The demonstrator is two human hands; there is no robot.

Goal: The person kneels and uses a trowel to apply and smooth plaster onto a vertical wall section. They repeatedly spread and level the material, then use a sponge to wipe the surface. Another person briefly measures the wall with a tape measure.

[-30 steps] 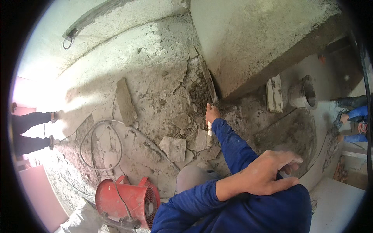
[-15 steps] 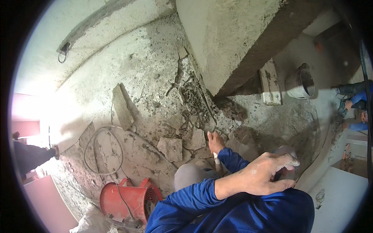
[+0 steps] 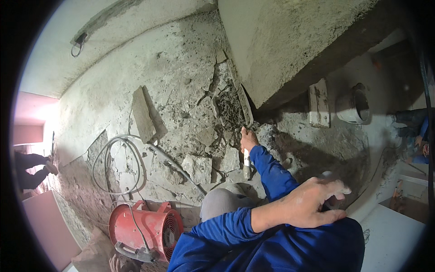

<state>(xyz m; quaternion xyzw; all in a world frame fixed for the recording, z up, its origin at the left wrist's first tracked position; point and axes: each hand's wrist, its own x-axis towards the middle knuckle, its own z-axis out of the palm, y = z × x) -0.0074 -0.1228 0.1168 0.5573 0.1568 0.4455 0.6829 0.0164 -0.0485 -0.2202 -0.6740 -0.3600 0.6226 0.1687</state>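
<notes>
My right hand (image 3: 248,140) reaches forward over the broken floor, wrapped round the pale handle (image 3: 247,164) of a hand tool. The handle's lower end sticks out below my fist; I cannot make out the working end among the rubble near the foot of the concrete wall. Loose grey rubble (image 3: 230,109) lies in the broken patch just beyond it. Nearer to me, my left hand (image 3: 308,201) is held across my body, dusted white, its thumb and curled fingers apart with nothing seen between them. Flat broken slabs (image 3: 197,168) lie left of the handle.
A red fan blower (image 3: 140,229) stands at lower left, beside a coiled grey hose (image 3: 118,165). A long slab (image 3: 143,115) lies further off. A concrete wall (image 3: 276,50) juts in overhead. A board (image 3: 319,103) and a bucket (image 3: 353,105) are at right. People show at both edges.
My right hand has moved forward, away from me, with the tool, and more of the sleeve and handle now show. My left hand has kept its pose. The view has shifted slightly.
</notes>
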